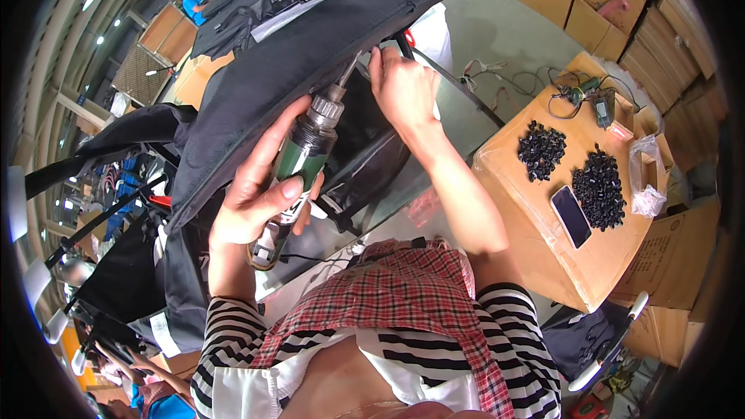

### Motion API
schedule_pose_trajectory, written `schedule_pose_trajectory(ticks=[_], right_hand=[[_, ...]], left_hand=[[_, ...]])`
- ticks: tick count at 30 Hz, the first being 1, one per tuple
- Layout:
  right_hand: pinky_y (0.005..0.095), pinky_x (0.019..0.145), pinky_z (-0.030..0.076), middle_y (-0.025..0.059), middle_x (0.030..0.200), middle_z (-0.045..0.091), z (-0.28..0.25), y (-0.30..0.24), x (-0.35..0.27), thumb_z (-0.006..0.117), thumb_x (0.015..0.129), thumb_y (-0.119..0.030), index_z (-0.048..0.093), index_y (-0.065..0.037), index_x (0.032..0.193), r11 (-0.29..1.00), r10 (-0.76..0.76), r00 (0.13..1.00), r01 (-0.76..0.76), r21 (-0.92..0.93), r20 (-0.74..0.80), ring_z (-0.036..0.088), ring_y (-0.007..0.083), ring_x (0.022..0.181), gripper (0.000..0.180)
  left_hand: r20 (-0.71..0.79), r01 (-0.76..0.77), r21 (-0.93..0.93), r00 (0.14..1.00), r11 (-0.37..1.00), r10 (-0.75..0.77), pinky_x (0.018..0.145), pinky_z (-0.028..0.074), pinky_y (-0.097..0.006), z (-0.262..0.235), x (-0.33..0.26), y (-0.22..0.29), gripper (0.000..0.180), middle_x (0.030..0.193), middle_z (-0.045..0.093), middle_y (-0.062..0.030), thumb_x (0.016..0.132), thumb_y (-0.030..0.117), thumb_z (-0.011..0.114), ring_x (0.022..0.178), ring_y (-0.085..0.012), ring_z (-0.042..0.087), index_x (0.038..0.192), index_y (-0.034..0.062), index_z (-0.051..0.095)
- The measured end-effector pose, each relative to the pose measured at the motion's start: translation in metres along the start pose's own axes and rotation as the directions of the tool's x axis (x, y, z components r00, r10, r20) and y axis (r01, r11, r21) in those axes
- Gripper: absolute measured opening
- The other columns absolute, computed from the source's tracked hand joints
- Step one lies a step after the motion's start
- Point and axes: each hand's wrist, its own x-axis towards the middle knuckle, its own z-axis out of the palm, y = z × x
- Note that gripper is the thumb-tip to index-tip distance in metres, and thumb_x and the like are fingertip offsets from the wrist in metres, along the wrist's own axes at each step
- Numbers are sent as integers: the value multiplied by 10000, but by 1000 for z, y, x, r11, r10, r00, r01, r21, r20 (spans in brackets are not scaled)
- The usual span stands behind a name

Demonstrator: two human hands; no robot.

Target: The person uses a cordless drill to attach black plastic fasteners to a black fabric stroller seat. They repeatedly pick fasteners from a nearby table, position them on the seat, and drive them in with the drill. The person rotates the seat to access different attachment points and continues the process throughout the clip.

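My left hand (260, 190) is wrapped round a green and black electric screwdriver (299, 159), its cord trailing below. The tool tilts up to the right, and its long bit (348, 70) reaches the underside of a black padded fabric piece (287, 70). Just right of the bit tip, my right hand (405, 87) is closed, with its fingers at a dark frame tube (404, 45) under the fabric's edge. What the right fingers hold, if anything, is too small or hidden to make out.
To the right stands a cardboard-covered table (512, 248) with two piles of small black parts (599, 186), a phone (570, 216) and a corded device (603, 111). Cardboard boxes (605, 0) stack behind it. A folded black frame (597, 334) sits lower right. Other people work at left.
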Motion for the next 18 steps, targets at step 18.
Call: schedule_pose_trajectory(ticks=[18], right_hand=[[488, 658, 551, 223, 681, 665, -5, 24, 16, 674, 767, -174, 546, 116, 1133, 956, 288, 939, -292, -5, 188, 673, 423, 638, 484]], left_hand=[[-20, 33, 44, 999, 998, -32, 511, 494, -274, -2, -5, -16, 887, 843, 599, -192, 859, 237, 693, 509, -192, 586, 1566, 28, 198]])
